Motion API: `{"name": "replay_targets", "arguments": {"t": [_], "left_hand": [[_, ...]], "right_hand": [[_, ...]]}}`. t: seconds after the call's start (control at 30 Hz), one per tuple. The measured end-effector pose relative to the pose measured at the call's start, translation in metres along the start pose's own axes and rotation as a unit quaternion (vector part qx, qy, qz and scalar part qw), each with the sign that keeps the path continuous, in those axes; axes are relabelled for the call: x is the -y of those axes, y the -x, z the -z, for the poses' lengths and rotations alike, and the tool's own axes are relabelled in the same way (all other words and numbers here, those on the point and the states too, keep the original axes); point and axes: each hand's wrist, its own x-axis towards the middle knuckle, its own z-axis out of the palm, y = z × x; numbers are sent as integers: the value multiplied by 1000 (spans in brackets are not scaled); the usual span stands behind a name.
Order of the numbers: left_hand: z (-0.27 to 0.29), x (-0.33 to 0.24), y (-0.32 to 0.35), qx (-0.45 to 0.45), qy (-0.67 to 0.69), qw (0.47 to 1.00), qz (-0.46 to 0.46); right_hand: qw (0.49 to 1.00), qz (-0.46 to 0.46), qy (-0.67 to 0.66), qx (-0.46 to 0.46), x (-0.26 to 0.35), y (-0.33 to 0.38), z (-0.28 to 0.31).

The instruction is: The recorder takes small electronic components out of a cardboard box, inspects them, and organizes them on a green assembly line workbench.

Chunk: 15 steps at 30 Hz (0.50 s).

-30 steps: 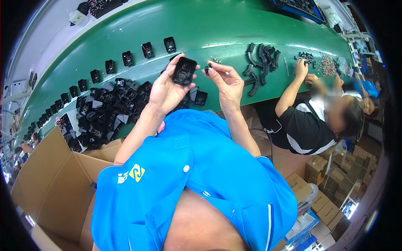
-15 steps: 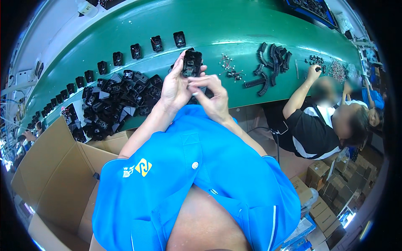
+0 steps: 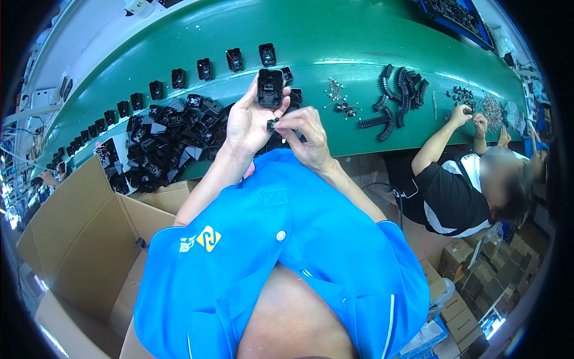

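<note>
On the fingers of my left hand (image 3: 244,124) rests a black plastic housing (image 3: 270,90), its hollow side facing up. My thumb and fingers close about its edges. Just below the housing, my right hand (image 3: 308,136) pinches a small black part (image 3: 272,124) between thumb and fingertips, close to the left palm. The small part's exact kind is too tiny to make out. Behind my hands, more black housings (image 3: 295,97) show partly on the green bench. To the left lies a heap of black housings (image 3: 173,128).
A row of housings (image 3: 204,69) runs along the green bench (image 3: 335,36). Right of my hands lie small wired parts (image 3: 345,107) and curved black strips (image 3: 391,102). A co-worker (image 3: 454,185) sits at the right. An open cardboard box (image 3: 78,233) stands at lower left.
The small black part now shows at my right fingertips, which have drawn slightly below the housing. The view has shifted a little, and the co-worker's hands are closer together.
</note>
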Motion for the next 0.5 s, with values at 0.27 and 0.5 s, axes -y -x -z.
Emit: {"name": "replay_targets", "arguments": {"t": [0.27, 0.5], "left_hand": [[-12, 14, 8, 15, -76, 996, -45], [-11, 16, 9, -19, -105, 993, -51]], "right_hand": [[991, 1, 6, -130, 9, -28, -3], [987, -64, 71, -130, 8, -31, -6]]}}
